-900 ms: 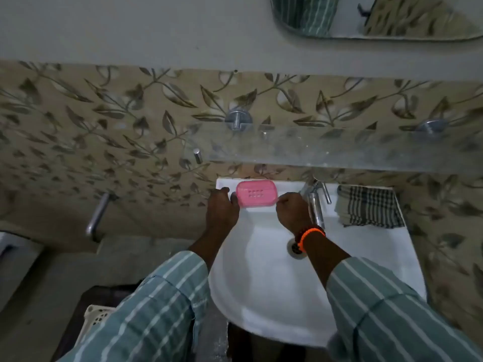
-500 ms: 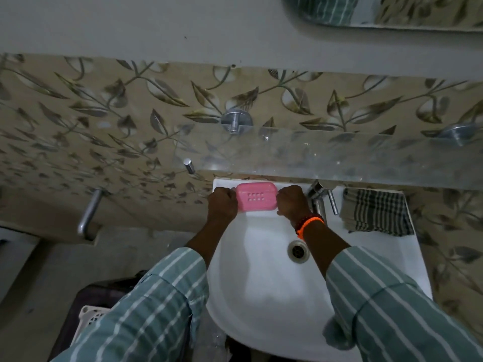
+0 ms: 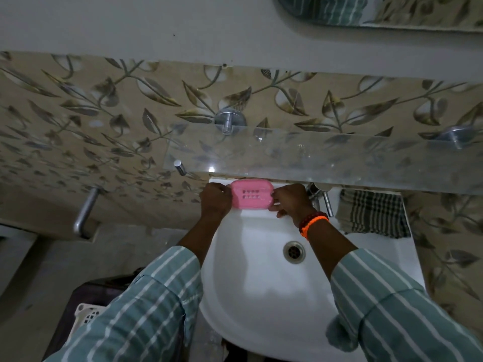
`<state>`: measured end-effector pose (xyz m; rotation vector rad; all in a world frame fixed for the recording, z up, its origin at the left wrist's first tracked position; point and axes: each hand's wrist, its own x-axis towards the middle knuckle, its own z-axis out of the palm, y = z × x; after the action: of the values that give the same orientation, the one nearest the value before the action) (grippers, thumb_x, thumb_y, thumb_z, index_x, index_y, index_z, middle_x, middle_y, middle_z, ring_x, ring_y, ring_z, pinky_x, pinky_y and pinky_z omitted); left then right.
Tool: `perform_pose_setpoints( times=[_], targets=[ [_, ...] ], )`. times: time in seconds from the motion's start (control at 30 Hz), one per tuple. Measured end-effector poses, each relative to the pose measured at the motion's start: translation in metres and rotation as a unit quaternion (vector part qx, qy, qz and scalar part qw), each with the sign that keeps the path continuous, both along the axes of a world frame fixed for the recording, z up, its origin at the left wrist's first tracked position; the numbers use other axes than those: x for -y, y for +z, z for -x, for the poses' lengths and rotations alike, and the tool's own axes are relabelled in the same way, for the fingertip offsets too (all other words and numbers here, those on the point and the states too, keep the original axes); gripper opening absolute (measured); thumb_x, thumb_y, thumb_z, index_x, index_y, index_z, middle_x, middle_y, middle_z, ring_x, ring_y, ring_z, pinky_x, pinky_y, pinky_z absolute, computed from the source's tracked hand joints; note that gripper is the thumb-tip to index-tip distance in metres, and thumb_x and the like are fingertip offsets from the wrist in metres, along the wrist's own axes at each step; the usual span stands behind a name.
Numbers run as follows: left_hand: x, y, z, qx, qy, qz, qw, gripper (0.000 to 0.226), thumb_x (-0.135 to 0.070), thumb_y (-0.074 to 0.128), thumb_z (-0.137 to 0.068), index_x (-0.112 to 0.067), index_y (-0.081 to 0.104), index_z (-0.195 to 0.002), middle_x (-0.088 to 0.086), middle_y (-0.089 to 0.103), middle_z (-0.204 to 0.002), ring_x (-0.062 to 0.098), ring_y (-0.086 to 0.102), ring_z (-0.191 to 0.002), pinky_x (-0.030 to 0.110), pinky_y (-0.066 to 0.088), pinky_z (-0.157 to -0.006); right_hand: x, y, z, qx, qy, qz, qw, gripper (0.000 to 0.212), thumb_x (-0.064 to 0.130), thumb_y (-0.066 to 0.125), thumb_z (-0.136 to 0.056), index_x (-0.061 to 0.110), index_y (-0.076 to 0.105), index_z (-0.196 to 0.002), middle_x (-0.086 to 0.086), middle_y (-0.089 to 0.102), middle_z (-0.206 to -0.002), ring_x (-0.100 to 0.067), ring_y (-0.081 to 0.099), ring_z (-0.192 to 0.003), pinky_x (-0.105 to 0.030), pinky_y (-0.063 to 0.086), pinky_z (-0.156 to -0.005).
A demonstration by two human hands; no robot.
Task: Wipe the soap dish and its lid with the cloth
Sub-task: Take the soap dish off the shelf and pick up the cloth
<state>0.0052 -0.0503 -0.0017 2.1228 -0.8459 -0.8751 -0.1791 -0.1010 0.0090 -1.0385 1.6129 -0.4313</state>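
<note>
A pink soap dish [image 3: 251, 193] with slots in its top sits on the back rim of the white basin [image 3: 264, 296], just under the glass shelf. My left hand [image 3: 214, 200] grips its left end and my right hand [image 3: 292, 202] grips its right end. I cannot tell lid from base; the two look closed together. A dark checked cloth [image 3: 373, 213] lies folded on the basin's right rim, apart from both hands.
A metal tap [image 3: 320, 197] stands between my right hand and the cloth. The clear glass shelf [image 3: 313, 158] juts out over the dish. The drain [image 3: 294, 251] is mid-basin. A wall pipe [image 3: 84, 215] sticks out at left; a white basket [image 3: 87, 313] sits below.
The view has tilted down and closer. Both hands stay on the ends of the pink dish; my right fingers have shifted slightly along its right end.
</note>
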Motion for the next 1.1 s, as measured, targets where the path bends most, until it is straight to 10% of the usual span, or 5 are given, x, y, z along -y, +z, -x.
perform_pose_setpoints(
  times=[0.1,0.53,0.67,0.83,1.1],
  targets=[
    [0.002,0.004,0.002,-0.016,0.013,0.004,1.000,0.034,-0.023,0.065,-0.093,-0.014,0.055,-0.062,0.033,0.074,-0.092,0.044,0.074,-0.082,0.054,0.061,-0.081,-0.003,0.009,-0.004,0.026,-0.025,-0.011,0.999,0.015,-0.001,0.055,-0.087,0.000,0.062,-0.073,-0.024,0.072,-0.082,-0.039,0.074,-0.074,-0.026,0.047,-0.039],
    [-0.017,0.022,0.009,0.057,0.021,0.079,0.995,0.034,-0.026,0.054,-0.099,0.001,0.076,-0.101,0.026,0.074,-0.108,0.038,0.068,-0.105,0.040,0.050,-0.095,-0.028,0.025,-0.005,0.057,-0.049,0.025,0.997,0.017,0.002,0.051,-0.087,-0.005,0.067,-0.087,-0.019,0.073,-0.077,-0.027,0.074,-0.064,-0.027,0.051,-0.044],
    [-0.046,0.023,0.020,-0.195,0.107,0.155,0.962,0.023,-0.024,0.050,-0.103,-0.016,0.068,-0.092,0.011,0.069,-0.094,0.025,0.064,-0.092,0.039,0.051,-0.082,-0.060,0.043,-0.001,0.141,-0.059,0.054,0.987,0.020,0.002,0.055,-0.092,0.004,0.064,-0.074,-0.018,0.070,-0.072,-0.028,0.071,-0.063,-0.026,0.047,-0.040],
    [-0.097,0.021,0.058,-0.533,0.149,0.187,0.812,0.047,-0.053,0.039,-0.103,-0.017,0.068,-0.110,0.008,0.076,-0.097,0.023,0.069,-0.092,0.039,0.054,-0.086,-0.130,0.051,0.024,0.246,-0.085,-0.014,0.965,0.011,-0.007,0.055,-0.086,-0.005,0.064,-0.080,-0.029,0.072,-0.077,-0.041,0.072,-0.075,-0.027,0.048,-0.042],
    [-0.127,0.016,0.111,-0.607,0.176,0.097,0.769,0.078,-0.081,0.045,-0.084,-0.014,0.066,-0.118,0.017,0.070,-0.103,0.032,0.068,-0.095,0.051,0.045,-0.105,-0.171,0.038,0.124,0.147,0.007,-0.079,0.986,0.014,0.005,0.063,-0.090,-0.006,0.069,-0.097,-0.030,0.071,-0.090,-0.038,0.072,-0.074,-0.037,0.055,-0.053]
  ],
)
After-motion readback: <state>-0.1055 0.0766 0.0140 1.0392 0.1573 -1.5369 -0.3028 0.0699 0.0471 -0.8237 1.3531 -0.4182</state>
